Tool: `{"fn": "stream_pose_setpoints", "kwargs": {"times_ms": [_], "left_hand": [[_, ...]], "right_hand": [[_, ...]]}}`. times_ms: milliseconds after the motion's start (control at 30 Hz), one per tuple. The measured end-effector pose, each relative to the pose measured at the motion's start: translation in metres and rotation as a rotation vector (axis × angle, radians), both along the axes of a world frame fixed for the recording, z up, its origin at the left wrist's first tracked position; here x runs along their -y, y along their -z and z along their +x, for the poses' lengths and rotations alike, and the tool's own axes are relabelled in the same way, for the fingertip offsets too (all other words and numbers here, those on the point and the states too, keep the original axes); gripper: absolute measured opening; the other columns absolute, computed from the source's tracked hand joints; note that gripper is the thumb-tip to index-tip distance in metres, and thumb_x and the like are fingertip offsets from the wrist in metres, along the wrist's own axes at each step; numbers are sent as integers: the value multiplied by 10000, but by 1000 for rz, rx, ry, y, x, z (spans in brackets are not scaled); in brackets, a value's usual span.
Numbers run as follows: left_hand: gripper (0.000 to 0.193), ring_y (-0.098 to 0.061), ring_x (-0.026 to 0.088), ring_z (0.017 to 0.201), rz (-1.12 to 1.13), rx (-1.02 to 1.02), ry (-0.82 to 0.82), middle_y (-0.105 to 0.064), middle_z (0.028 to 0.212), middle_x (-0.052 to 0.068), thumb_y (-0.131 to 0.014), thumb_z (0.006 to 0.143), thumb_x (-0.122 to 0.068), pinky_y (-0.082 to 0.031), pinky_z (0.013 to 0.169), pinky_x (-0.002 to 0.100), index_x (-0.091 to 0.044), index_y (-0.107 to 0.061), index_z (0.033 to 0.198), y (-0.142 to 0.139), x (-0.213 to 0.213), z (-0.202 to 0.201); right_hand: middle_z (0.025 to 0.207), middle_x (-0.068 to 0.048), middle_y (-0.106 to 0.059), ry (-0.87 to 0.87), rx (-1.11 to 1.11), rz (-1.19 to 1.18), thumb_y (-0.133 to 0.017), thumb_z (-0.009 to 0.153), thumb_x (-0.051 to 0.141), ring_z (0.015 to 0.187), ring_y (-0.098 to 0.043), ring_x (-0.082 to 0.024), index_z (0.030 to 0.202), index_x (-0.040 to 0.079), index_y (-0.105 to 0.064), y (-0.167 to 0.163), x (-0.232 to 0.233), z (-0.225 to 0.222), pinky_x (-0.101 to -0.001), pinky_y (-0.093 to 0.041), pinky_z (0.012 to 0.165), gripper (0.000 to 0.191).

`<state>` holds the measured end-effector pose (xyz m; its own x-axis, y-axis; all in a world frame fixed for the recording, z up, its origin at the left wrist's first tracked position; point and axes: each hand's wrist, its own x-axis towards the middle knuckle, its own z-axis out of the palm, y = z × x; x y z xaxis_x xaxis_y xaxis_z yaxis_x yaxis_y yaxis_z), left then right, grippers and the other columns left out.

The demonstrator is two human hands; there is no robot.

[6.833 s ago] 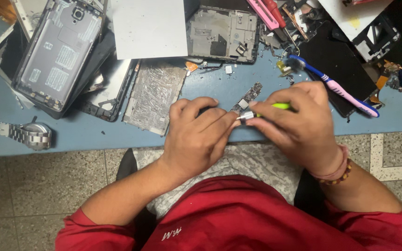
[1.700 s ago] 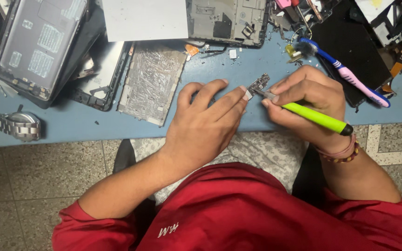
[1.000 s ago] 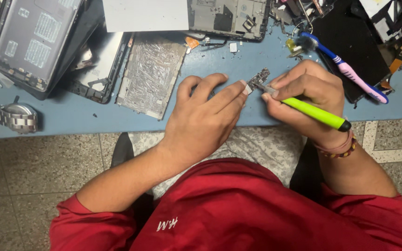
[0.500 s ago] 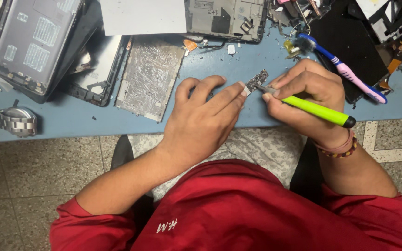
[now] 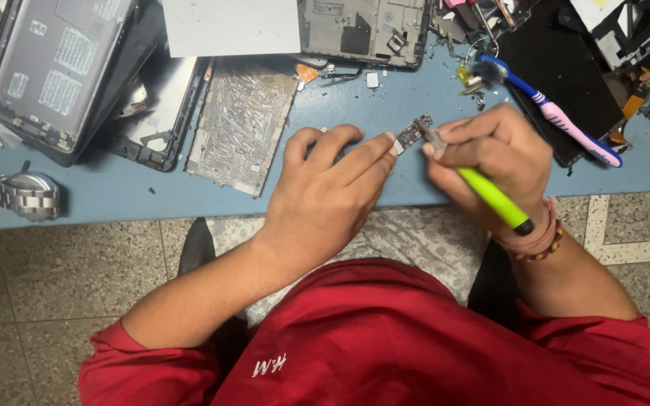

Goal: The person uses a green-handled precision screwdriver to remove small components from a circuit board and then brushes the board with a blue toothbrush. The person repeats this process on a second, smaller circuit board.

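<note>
Blue table (image 5: pixel 415 98) carries, largest first: dark tablet shell (image 5: pixel 54 68) at the far left corner, scratched metal plate (image 5: pixel 241 124) left of the hands, pink-and-blue toothbrush (image 5: pixel 558 120) to the right, wristwatch (image 5: pixel 24 195) at the near left edge.

Left hand (image 5: pixel 325 195) lies flat on the near table edge, fingertips pinching a small circuit board (image 5: pixel 413 132). Board's long axis runs diagonally, far end pointing up-right, away from the person.

Right hand (image 5: pixel 494 162) is closed around a yellow-green tool (image 5: pixel 490 197); handle slopes down-right toward the wrist, tip meets the board.
</note>
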<state>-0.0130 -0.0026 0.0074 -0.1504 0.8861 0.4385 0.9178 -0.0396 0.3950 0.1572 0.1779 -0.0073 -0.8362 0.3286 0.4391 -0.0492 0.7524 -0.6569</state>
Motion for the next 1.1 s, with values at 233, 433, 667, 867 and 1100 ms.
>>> {"fn": "stream_pose_setpoints", "kwargs": {"times_ms": [233, 433, 667, 867, 1100], "left_hand": [[223, -579, 217, 1194, 10, -20, -25, -659, 1311, 11, -724, 1000, -156, -390, 1014, 422, -79, -727, 1210, 0, 0, 0], [232, -575, 222, 1195, 9, -25, -25, -655, 1319, 9, -727, 999, -157, -390, 1011, 423, -77, -724, 1217, 1, 0, 0], [276, -572, 227, 1197, -1, -5, -2, -655, 1333, 9, -730, 950, -122, -394, 1008, 427, -69, -723, 1220, 1, 0, -1], [297, -574, 222, 1195, -9, 0, 0, -654, 1337, 11, -727, 927, -103, -388, 1014, 431, -65, -721, 1221, 0, 0, -1], [244, -578, 222, 1187, 1, -8, -14, -655, 1322, 11, -719, 983, -126, -388, 1026, 422, -69, -720, 1220, -1, 0, 0]], "right_hand": [[1001, -128, -644, -38, -7, -168, -836, 898, -66, 925, -747, -199, 925, -7, -642, -3, -9, 1, -268, -636, 827, 205], [934, -122, -651, -44, 41, -179, -837, 884, -62, 909, -739, -193, 920, -5, -653, -5, -12, -1, -263, -619, 817, 196], [942, -117, -662, -54, 45, -208, -848, 889, -58, 911, -728, -182, 924, 0, -659, -5, -14, -1, -266, -614, 851, 201], [989, -113, -631, -67, 10, -100, -873, 852, -43, 1000, -738, -223, 876, 12, -671, 0, -3, -1, -289, -636, 863, 210], [1011, -121, -636, -47, 5, -77, -863, 875, -42, 999, -747, -227, 907, -6, -674, -3, -4, 0, -289, -640, 869, 195]]}}
